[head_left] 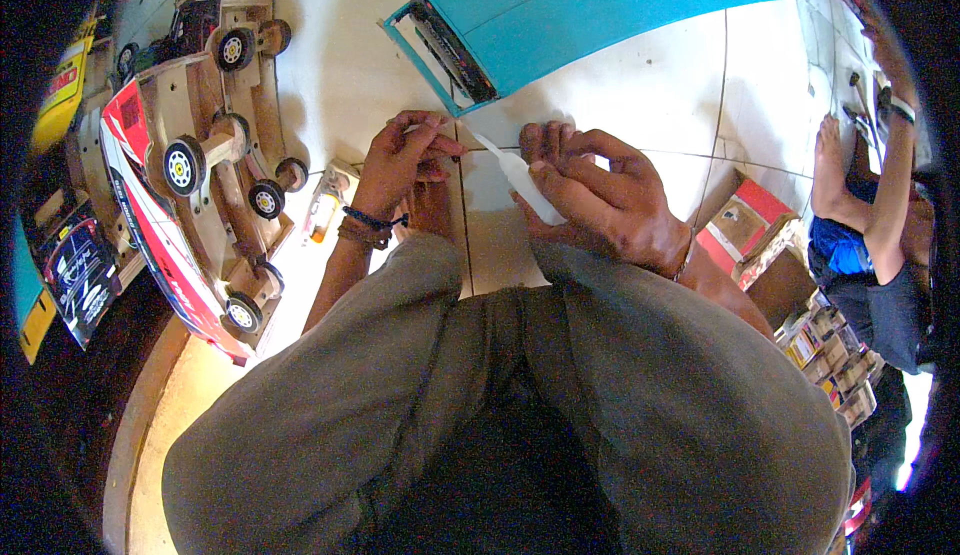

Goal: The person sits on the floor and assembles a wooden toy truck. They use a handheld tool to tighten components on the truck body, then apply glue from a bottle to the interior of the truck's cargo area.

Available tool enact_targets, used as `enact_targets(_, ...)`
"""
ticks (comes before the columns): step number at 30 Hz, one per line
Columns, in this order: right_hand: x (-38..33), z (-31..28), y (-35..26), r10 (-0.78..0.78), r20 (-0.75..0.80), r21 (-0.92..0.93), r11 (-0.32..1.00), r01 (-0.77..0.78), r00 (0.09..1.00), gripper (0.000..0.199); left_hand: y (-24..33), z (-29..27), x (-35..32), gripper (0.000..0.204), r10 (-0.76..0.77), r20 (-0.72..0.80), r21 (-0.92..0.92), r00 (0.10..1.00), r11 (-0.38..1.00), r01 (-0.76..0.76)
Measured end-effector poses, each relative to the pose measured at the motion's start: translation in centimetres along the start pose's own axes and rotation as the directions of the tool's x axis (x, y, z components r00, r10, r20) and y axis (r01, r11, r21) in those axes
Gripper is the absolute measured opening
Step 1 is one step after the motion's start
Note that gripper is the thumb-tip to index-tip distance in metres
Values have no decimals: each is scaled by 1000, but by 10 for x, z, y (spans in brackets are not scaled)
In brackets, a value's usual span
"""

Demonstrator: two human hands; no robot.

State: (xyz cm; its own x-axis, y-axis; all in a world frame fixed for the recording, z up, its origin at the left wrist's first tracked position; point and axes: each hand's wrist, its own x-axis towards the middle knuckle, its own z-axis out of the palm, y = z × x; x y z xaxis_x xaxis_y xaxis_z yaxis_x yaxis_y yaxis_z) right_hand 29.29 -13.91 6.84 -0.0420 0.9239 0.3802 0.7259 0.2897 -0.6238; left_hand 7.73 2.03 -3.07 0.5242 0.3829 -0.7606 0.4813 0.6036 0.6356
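Note:
My right hand (pixel 610 190) is wrapped round a small white squeeze bottle (pixel 532 190) with a long tapered nozzle. The bottle is tilted, its nozzle pointing up and left toward my left hand (pixel 405 160). The left fingers are bent and drawn together close by the nozzle tip. Whatever lies between them, if anything, is too small to make out. Just beyond both hands lies a teal box-shaped model body (pixel 590 20), with a black strip (pixel 445 50) along its near left end.
Toy trucks with black wheels (pixel 184 165) and a red-and-white side panel (pixel 165 225) lie at left. A red-and-white piece (pixel 745 220) is right of my knee, above several small wooden parts (pixel 830 355). Another person (pixel 875 225) sits at far right on the tiled floor (pixel 640 105).

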Motion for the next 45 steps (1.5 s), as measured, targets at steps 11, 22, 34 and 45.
enact_targets(11,-1,-2,-1,-35,-21,-40,999,34,999,39,2,0,2,35,-34,-51,-41,998,999,32)
enact_targets(22,-1,3,-1,-17,-53,-69,998,14,998,39,6,3,0,32,-34,-85,-46,996,998,30)
enact_targets(34,-4,-2,-1,-11,-79,-31,999,8,997,47,3,1,2,33,-54,-84,-75,995,996,48)
enact_targets(45,-2,-13,-3,-4,-30,-35,999,3,1000,46,5,0,3,35,-53,-62,-94,997,994,47)
